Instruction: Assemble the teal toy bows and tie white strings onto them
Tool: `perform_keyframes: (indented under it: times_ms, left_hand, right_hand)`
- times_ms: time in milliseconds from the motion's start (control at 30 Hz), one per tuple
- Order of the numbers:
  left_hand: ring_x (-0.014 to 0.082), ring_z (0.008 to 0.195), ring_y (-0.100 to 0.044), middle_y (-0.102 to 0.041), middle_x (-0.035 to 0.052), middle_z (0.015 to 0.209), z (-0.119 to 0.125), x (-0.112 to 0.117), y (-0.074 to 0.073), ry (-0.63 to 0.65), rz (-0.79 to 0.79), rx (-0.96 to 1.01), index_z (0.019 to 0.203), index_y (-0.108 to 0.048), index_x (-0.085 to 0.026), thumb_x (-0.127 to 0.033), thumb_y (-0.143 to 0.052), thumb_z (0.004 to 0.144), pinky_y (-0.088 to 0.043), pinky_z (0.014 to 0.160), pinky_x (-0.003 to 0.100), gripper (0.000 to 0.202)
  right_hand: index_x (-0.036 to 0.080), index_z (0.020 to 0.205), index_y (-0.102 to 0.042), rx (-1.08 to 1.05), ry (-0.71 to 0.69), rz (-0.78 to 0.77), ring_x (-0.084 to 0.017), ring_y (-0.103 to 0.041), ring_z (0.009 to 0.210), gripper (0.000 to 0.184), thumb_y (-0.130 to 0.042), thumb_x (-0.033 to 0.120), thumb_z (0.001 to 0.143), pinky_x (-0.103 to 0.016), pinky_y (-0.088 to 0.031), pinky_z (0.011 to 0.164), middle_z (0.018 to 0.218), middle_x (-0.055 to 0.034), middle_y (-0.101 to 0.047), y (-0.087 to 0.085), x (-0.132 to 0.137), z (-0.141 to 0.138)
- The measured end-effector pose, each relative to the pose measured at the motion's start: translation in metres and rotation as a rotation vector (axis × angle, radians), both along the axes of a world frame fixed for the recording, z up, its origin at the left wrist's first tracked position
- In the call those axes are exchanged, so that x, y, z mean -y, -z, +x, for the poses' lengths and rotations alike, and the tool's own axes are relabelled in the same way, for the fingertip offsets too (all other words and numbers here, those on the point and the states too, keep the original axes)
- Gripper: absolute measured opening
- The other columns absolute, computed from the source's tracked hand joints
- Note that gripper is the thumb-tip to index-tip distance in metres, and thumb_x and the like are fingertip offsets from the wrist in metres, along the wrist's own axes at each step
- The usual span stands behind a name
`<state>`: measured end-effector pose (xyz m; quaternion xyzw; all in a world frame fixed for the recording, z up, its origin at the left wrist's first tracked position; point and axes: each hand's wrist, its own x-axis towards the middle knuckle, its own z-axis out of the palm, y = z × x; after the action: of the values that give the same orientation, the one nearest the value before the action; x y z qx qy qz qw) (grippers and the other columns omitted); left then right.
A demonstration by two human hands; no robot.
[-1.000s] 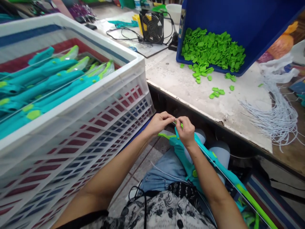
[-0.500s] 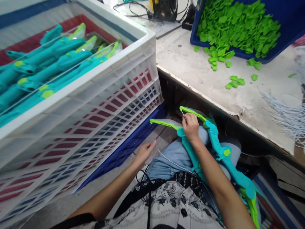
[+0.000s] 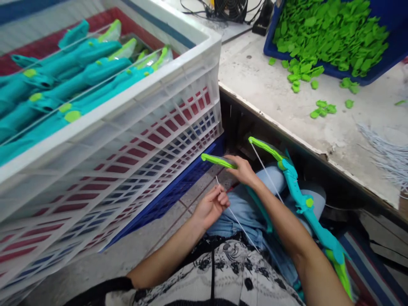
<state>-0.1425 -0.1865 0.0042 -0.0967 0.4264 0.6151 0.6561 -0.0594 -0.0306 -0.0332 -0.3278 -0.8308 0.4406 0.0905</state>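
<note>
My left hand (image 3: 212,207) is closed, pinching a thin white cord (image 3: 238,222) near its end, which sticks up past the fingers. That cord runs down toward my waist. My right hand (image 3: 244,171) grips the lime-green limb (image 3: 215,160) of a toy bow, whose teal body lies over my lap, partly hidden by my forearm. Beside it, a second teal and green toy bow (image 3: 295,187) rests across my legs. A white string (image 3: 266,172) stretches from its upper green tip down behind my right forearm.
At left stands a white lattice crate (image 3: 153,110) holding several teal bows. A worktable (image 3: 255,78) carries a tilted blue bin (image 3: 269,46) of small green pieces (image 3: 331,38), with some spilled. A bundle of white cords (image 3: 387,153) lies at the table's right. A fan (image 3: 231,8) sits behind.
My right hand has moved from the second bow's string end onto the first bow's green limb. My left hand, previously empty with fingers extended, has come rightward and closed on the white cord.
</note>
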Motion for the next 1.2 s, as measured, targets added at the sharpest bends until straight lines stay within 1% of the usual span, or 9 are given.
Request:
perform_keyframes:
  times_ms: [67,133,200,267,367,500,667,1033,1200]
  left_hand:
    - [0.0033,0.041,-0.030,-0.034,-0.0095,0.045,-0.014,-0.008,-0.011,-0.016,0.058,-0.155,0.068,-0.062,-0.014,-0.036,-0.085,0.059,-0.028,0.042,0.016,0.033]
    - [0.0021,0.040,-0.025,-0.032,-0.0097,0.043,-0.031,-0.017,-0.022,0.007,0.076,-0.374,0.072,-0.067,-0.011,-0.040,-0.086,0.056,-0.018,0.040,0.016,0.038]
    - [0.0023,0.040,-0.024,-0.034,-0.0089,0.043,-0.046,-0.027,-0.031,0.057,0.073,-0.540,0.077,-0.071,-0.010,-0.043,-0.085,0.055,-0.016,0.041,0.017,0.042]
    - [0.0026,0.041,-0.025,-0.038,-0.0075,0.044,-0.057,-0.035,-0.037,0.088,0.062,-0.651,0.081,-0.073,-0.011,-0.043,-0.083,0.056,-0.015,0.041,0.019,0.042]
    - [0.0039,0.042,-0.029,-0.050,-0.0038,0.049,-0.061,-0.044,-0.041,0.062,0.039,-0.790,0.077,-0.074,-0.013,-0.040,-0.080,0.058,-0.019,0.042,0.020,0.035]
    - [0.0089,0.052,-0.047,-0.063,0.0013,0.059,-0.056,-0.052,-0.037,0.007,0.060,-0.898,0.074,-0.076,-0.015,-0.038,-0.078,0.060,-0.034,0.050,0.022,0.026]
    - [0.0125,0.058,-0.056,-0.066,0.0019,0.061,-0.049,-0.059,-0.033,-0.038,0.091,-0.921,0.076,-0.077,-0.016,-0.039,-0.075,0.064,-0.042,0.057,0.024,0.026]
    - [0.0172,0.070,-0.063,-0.074,0.0050,0.077,-0.047,-0.057,-0.024,-0.002,0.083,-1.149,0.080,-0.077,-0.016,-0.041,-0.068,0.073,-0.048,0.064,0.025,0.027]
    - [0.0165,0.071,-0.064,-0.073,0.0043,0.078,-0.046,-0.058,-0.027,-0.016,0.109,-1.113,0.083,-0.076,-0.016,-0.039,-0.068,0.074,-0.048,0.067,0.025,0.026]
  right_hand:
    - [0.023,0.121,-0.060,-0.233,-0.019,-0.301,-0.020,-0.060,0.101,0.049,-0.072,0.022,0.073,-0.034,-0.046,0.093,0.111,-0.0034,-0.066,0.003,-0.004,0.009]
    - [0.023,0.118,-0.062,-0.367,-0.012,-0.575,-0.019,-0.062,0.097,0.052,-0.076,0.028,0.069,-0.032,-0.048,0.088,0.105,-0.0016,-0.069,0.005,-0.004,0.017]
    - [0.024,0.115,-0.065,-0.412,0.028,-0.746,-0.018,-0.063,0.095,0.054,-0.079,0.030,0.063,-0.031,-0.048,0.085,0.101,-0.0012,-0.070,0.003,-0.001,0.022]
    - [0.025,0.111,-0.067,-0.422,0.085,-0.825,-0.018,-0.064,0.094,0.054,-0.082,0.028,0.059,-0.030,-0.049,0.083,0.099,-0.0008,-0.071,0.001,0.001,0.026]
    - [0.027,0.108,-0.069,-0.436,0.151,-0.876,-0.016,-0.065,0.089,0.054,-0.084,0.028,0.056,-0.028,-0.049,0.079,0.094,0.0000,-0.072,-0.002,0.003,0.029]
    - [0.028,0.105,-0.070,-0.450,0.184,-0.891,-0.016,-0.064,0.086,0.054,-0.085,0.027,0.054,-0.028,-0.049,0.079,0.094,0.0001,-0.072,-0.003,0.002,0.031]
    - [0.027,0.107,-0.069,-0.417,0.218,-0.900,-0.015,-0.064,0.082,0.056,-0.085,0.027,0.054,-0.027,-0.049,0.073,0.096,-0.0010,-0.072,-0.001,0.002,0.033]
    - [0.027,0.105,-0.070,-0.441,0.242,-0.908,-0.015,-0.064,0.083,0.055,-0.086,0.027,0.052,-0.026,-0.049,0.070,0.097,-0.0012,-0.072,0.000,0.003,0.031]
    - [0.026,0.105,-0.070,-0.446,0.251,-0.919,-0.014,-0.064,0.082,0.056,-0.086,0.026,0.051,-0.024,-0.049,0.070,0.097,-0.0012,-0.072,0.001,0.003,0.031]
